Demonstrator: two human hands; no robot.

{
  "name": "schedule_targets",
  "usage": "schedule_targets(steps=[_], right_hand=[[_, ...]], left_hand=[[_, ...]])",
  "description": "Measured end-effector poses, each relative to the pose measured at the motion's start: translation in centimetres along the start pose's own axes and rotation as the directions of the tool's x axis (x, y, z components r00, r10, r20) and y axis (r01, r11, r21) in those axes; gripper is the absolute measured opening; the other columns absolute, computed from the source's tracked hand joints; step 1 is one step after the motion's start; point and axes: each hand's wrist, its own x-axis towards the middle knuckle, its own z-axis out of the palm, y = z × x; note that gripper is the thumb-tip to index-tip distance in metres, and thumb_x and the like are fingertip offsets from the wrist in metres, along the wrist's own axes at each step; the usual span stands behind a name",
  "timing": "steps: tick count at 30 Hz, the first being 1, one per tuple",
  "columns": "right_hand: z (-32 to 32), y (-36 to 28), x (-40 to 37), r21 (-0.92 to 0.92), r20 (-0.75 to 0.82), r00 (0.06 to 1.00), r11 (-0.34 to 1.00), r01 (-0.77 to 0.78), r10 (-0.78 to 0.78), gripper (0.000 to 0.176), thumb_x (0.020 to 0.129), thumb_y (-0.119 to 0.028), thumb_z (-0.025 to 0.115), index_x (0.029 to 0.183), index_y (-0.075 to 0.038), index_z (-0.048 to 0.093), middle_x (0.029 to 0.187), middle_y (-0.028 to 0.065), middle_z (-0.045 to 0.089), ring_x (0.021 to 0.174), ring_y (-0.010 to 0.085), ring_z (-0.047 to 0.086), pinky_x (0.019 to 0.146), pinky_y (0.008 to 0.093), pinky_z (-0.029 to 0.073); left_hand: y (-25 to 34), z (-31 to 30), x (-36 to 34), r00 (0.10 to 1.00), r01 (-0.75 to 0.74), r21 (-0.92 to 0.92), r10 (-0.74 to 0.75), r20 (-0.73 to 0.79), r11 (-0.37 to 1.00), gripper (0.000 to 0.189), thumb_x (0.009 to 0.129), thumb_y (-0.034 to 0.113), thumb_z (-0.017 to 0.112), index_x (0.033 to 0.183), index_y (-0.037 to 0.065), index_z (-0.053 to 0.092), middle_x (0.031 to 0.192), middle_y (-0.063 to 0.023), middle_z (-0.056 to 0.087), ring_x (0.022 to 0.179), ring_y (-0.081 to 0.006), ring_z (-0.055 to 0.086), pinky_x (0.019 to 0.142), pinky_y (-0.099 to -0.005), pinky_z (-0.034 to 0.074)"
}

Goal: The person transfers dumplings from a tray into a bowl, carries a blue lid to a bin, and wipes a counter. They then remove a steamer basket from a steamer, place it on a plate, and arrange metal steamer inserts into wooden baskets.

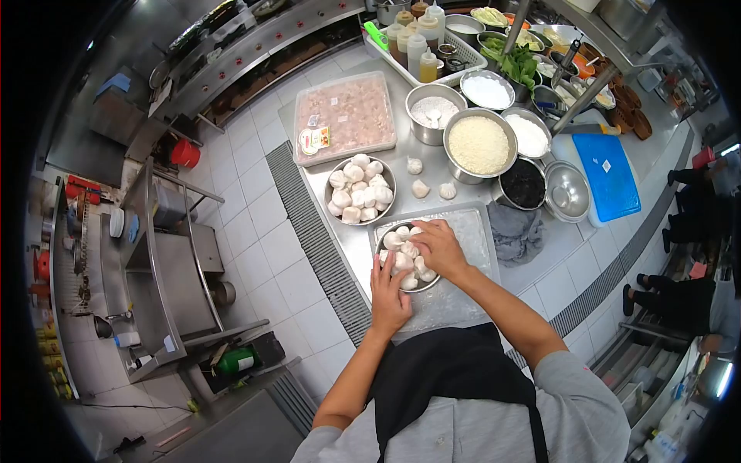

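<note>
A metal bowl of white dumplings (402, 263) stands on a plastic-covered tray (468, 231) right in front of me. My left hand (390, 297) lies at the bowl's near left edge, its fingers stretched over the rim and apart. On the bowl's right side my right hand (438, 248) reaches over the rim with bent fingers at the dumplings; what its fingertips hold, if anything, is hidden. A second bowl heaped with dumplings (359, 189) is farther off to the left. Several loose dumplings (420, 189) sit on the metal table (316, 185) beyond the tray.
A lidded box of minced filling (344, 116) is at the back left. Bowls of pale crumbs (478, 145), white powder (488, 89) and dark food (523, 184) stand behind. A grey cloth (517, 235) and a blue board (606, 176) are at right. Other people (679, 301) stand far right.
</note>
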Motion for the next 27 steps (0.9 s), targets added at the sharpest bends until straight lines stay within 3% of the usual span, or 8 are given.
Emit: schedule_targets(steps=[7, 9, 13, 16, 18, 21, 24, 27], right_hand=[[-1.0, -0.7, -0.2, -0.136, -0.024, 0.999, 0.990, 0.028, -0.032, 0.012, 0.079, -0.009, 0.071, 0.090, -0.009, 0.075, 0.117, 0.0063, 0.066, 0.105, 0.0299, 0.055, 0.090, 0.0402, 0.046], [-1.2, 0.0, 0.7, -0.004, 0.118, 0.993, 1.000, -0.010, 0.010, 0.010, 0.079, -0.009, 0.071, 0.088, -0.008, 0.074, 0.119, 0.0060, 0.064, 0.107, 0.0314, 0.055, 0.090, 0.0398, 0.047], [-2.3, 2.8, 3.8, 0.088, 0.008, 0.984, 0.980, -0.178, 0.178, 0.017, 0.080, -0.010, 0.071, 0.097, -0.009, 0.073, 0.121, 0.0084, 0.063, 0.109, 0.0336, 0.055, 0.092, 0.0410, 0.047], [-1.9, 4.9, 6.5, -0.156, -0.090, 0.969, 0.957, -0.244, 0.232, 0.037, 0.081, -0.014, 0.073, 0.117, -0.012, 0.066, 0.132, 0.0138, 0.055, 0.117, 0.0391, 0.051, 0.096, 0.0471, 0.046], [-1.7, 5.2, 8.3, -0.445, 0.093, 0.932, 0.852, -0.275, 0.349, 0.065, 0.081, -0.019, 0.075, 0.140, -0.018, 0.048, 0.146, 0.0184, 0.039, 0.125, 0.0461, 0.043, 0.096, 0.0554, 0.045], [-1.2, 3.9, 10.6, -0.428, 0.164, 0.789, 0.763, -0.484, 0.593, 0.079, 0.081, -0.023, 0.077, 0.148, -0.021, 0.035, 0.155, 0.0186, 0.023, 0.130, 0.0512, 0.035, 0.096, 0.0610, 0.044], [0.1, 2.5, 12.1, -0.435, 0.128, 0.774, 0.737, -0.518, 0.620, 0.082, 0.082, -0.028, 0.077, 0.151, -0.023, 0.031, 0.156, 0.0166, 0.022, 0.131, 0.0508, 0.033, 0.096, 0.0615, 0.045], [1.1, 3.1, 12.7, -0.538, 0.245, 0.794, 0.759, -0.366, 0.556, 0.076, 0.084, -0.029, 0.076, 0.148, -0.024, 0.036, 0.157, 0.0138, 0.021, 0.130, 0.0498, 0.035, 0.096, 0.0604, 0.047]], left_hand=[[1.1, -0.4, 0.4, 0.999, 0.025, 0.048, -0.027, 0.039, 0.999, 0.033, 0.075, 0.013, 0.065, 0.107, 0.012, 0.070, 0.153, -0.0209, 0.037, 0.144, -0.0495, 0.022, 0.113, -0.0620, 0.022], [1.4, -0.7, 0.8, 0.994, -0.006, 0.110, -0.006, 0.107, 0.994, 0.034, 0.075, 0.015, 0.067, 0.108, 0.014, 0.071, 0.154, -0.0194, 0.035, 0.145, -0.0490, 0.019, 0.111, -0.0662, 0.022], [2.4, -1.0, 0.9, 0.995, 0.014, 0.117, -0.026, 0.101, 0.993, 0.043, 0.075, 0.019, 0.072, 0.118, 0.018, 0.068, 0.157, -0.0176, 0.030, 0.146, -0.0483, 0.016, 0.111, -0.0670, 0.021], [1.9, -0.5, 0.3, 0.991, 0.049, 0.108, -0.062, 0.122, 0.993, 0.059, 0.076, 0.029, 0.077, 0.132, 0.021, 0.060, 0.160, -0.0164, 0.024, 0.147, -0.0474, 0.015, 0.111, -0.0666, 0.020], [1.6, -0.4, 0.3, 0.992, 0.042, 0.090, -0.052, 0.114, 0.995, 0.074, 0.076, 0.036, 0.080, 0.142, 0.021, 0.049, 0.160, -0.0187, 0.021, 0.147, -0.0480, 0.013, 0.112, -0.0662, 0.019], [1.4, -0.7, 0.1, 0.995, 0.042, 0.073, -0.048, 0.082, 0.996, 0.078, 0.073, 0.035, 0.082, 0.141, 0.015, 0.049, 0.159, -0.0219, 0.023, 0.146, -0.0482, 0.016, 0.114, -0.0625, 0.020], [1.4, -1.2, -0.2, 0.997, 0.051, 0.070, -0.055, 0.050, 0.996, 0.079, 0.073, 0.032, 0.083, 0.141, 0.013, 0.048, 0.158, -0.0234, 0.023, 0.146, -0.0476, 0.017, 0.115, -0.0593, 0.020], [1.7, -1.8, -0.5, 0.997, 0.061, 0.033, -0.063, 0.040, 0.998, 0.080, 0.072, 0.028, 0.084, 0.142, 0.013, 0.047, 0.158, -0.0245, 0.023, 0.146, -0.0474, 0.018, 0.116, -0.0564, 0.021]])
